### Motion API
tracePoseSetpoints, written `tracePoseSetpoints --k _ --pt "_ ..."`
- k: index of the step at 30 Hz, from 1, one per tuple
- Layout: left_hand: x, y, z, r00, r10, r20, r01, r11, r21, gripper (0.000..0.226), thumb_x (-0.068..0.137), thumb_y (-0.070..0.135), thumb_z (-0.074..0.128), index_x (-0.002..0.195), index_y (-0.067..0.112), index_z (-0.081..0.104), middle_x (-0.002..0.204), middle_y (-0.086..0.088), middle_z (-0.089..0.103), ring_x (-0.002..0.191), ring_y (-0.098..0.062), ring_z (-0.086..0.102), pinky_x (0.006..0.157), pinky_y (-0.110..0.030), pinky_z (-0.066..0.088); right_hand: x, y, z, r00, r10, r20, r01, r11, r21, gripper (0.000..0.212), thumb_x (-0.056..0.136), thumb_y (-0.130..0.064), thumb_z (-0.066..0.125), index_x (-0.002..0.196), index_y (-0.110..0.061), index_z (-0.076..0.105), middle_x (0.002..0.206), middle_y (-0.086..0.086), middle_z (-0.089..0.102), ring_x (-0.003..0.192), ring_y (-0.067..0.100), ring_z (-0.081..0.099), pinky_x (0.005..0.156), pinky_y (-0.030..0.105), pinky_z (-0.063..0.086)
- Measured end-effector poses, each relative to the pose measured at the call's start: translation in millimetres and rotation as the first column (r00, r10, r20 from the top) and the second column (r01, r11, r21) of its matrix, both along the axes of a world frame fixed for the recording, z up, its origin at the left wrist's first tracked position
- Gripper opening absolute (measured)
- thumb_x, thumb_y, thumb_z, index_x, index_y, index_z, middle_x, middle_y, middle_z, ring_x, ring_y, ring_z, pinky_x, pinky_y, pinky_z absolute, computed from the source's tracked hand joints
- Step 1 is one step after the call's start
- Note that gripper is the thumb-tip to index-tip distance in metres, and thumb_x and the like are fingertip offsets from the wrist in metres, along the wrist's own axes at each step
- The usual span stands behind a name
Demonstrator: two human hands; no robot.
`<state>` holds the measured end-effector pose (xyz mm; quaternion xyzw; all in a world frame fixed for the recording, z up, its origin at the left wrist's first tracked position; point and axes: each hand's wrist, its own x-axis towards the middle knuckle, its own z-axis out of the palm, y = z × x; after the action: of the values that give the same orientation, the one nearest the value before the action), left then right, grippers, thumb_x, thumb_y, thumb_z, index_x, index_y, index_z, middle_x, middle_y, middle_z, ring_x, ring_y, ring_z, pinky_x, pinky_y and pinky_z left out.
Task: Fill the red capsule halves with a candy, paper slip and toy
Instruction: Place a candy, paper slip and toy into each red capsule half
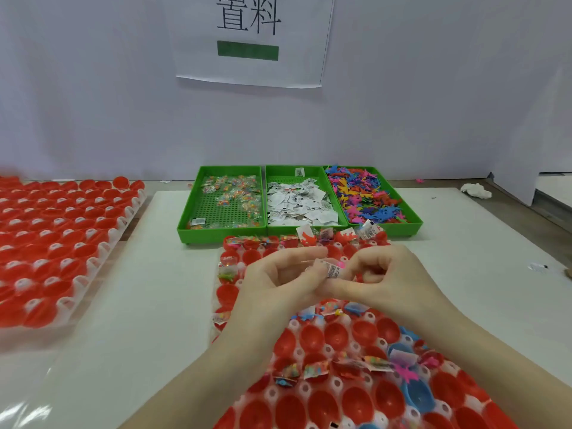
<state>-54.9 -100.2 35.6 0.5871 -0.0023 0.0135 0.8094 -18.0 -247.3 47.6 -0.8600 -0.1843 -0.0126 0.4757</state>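
A white tray [297,351] of red capsule halves [335,334] lies in front of me; some halves hold candy packets, slips and toys. Both hands hover over its middle. My left hand [278,278] and my right hand [383,274] meet fingertip to fingertip and together pinch a small white paper slip [331,270] with a pink toy [341,264] peeking beside it. Behind the tray stand three green bins: candy packets [229,196], paper slips [297,201] and colourful toys [368,199].
A second tray of red capsule halves [62,243] sits at the left on the white mat [154,289]. A few blue halves [418,394] sit in the near tray. A crumpled tissue [475,191] lies far right. A paper sign [250,38] hangs on the wall.
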Motion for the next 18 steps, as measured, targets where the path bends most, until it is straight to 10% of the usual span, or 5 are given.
tracePoseSetpoints --k 3,8,14,18 --pt "-4.3 -2.9 -1.9 0.997 0.079 0.005 -0.079 0.996 0.041 0.016 0.083 0.001 0.061 0.086 0.014 0.069 0.071 -0.004 0.071 0.065 -0.011 0.068 0.060 -0.019 0.055 -11.3 -1.1 4.2 1.000 -0.015 -0.012 0.015 0.999 0.035 0.041 0.046 -0.060 0.068 0.071 -0.027 0.065 0.047 -0.006 0.032 0.043 0.009 0.032 0.047 0.012 0.028" --pt "-10.7 -10.1 -2.0 0.995 0.097 0.003 -0.097 0.993 0.061 0.013 0.084 0.000 0.061 0.088 0.012 0.063 0.070 -0.005 0.070 0.062 -0.008 0.067 0.061 -0.020 0.056 -15.8 -6.8 11.5 0.883 0.164 -0.440 0.115 0.833 0.542 0.037 0.091 -0.029 0.040 0.118 -0.010 0.058 0.063 -0.002 0.040 0.048 0.007 0.030 0.042 0.015 0.029" --pt "-15.2 -21.1 -3.6 0.987 0.106 0.119 -0.136 0.950 0.280 0.016 0.080 0.008 0.067 0.076 0.023 0.072 0.077 0.004 0.072 0.066 -0.001 0.064 0.067 -0.016 0.053 -26.3 -15.8 10.5 0.916 0.217 -0.338 0.032 0.799 0.600 0.039 0.088 0.003 0.034 0.113 -0.010 0.061 0.065 -0.004 0.048 0.052 0.004 0.037 0.048 0.014 0.037" --pt "-17.2 -25.9 -1.0 0.981 0.144 0.127 -0.173 0.952 0.252 0.017 0.080 0.008 0.067 0.077 0.023 0.072 0.080 0.004 0.072 0.066 -0.003 0.064 0.066 -0.015 0.053 -36.8 -17.4 9.5 0.995 0.085 -0.055 -0.054 0.902 0.429 0.042 0.077 -0.017 0.054 0.116 -0.030 0.056 0.071 -0.015 0.050 0.060 -0.003 0.048 0.059 0.008 0.044"
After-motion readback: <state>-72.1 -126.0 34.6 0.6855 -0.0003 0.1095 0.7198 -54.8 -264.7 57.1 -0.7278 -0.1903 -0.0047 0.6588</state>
